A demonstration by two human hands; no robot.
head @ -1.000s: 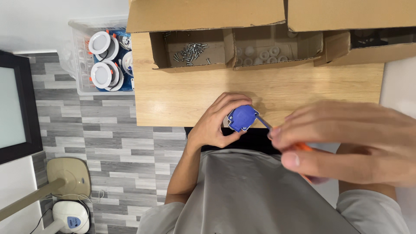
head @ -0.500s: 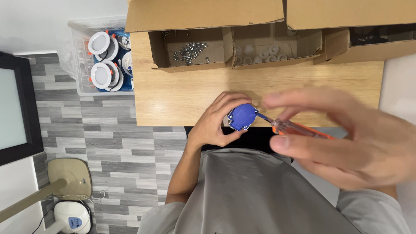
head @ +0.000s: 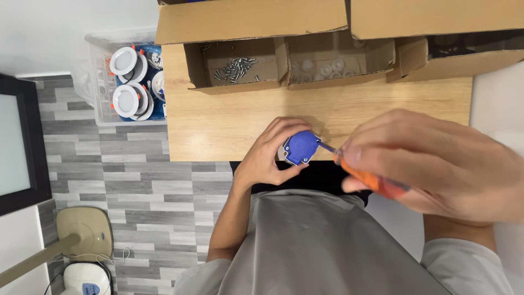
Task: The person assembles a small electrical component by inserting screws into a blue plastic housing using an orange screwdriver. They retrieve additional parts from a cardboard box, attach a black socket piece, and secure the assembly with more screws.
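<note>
Left hand: the left hand (head: 267,158) is curled around a small blue plastic housing (head: 301,147), fingers wrapped over its top and thumb under it, holding it just above the near edge of the wooden table (head: 229,117).
Right hand: the right hand (head: 436,164), large and close to the camera, is closed around the orange handle of a screwdriver (head: 367,177).
Key relation: the housing lies just to the left of the right hand; the screwdriver's long axis runs from that fist up and leftward, its thin shaft meeting the housing's right-hand edge.
Nearer hand: the left hand already grips the housing; the right reaches it only through the tool.
Beyond the hands: an open cardboard box of loose screws (head: 234,66) sits past the left hand, with a second cardboard box of pale round parts (head: 327,68) beside it.
Off the table: a clear bin of white round fittings (head: 128,82) stands on the floor, left of the left hand.
</note>
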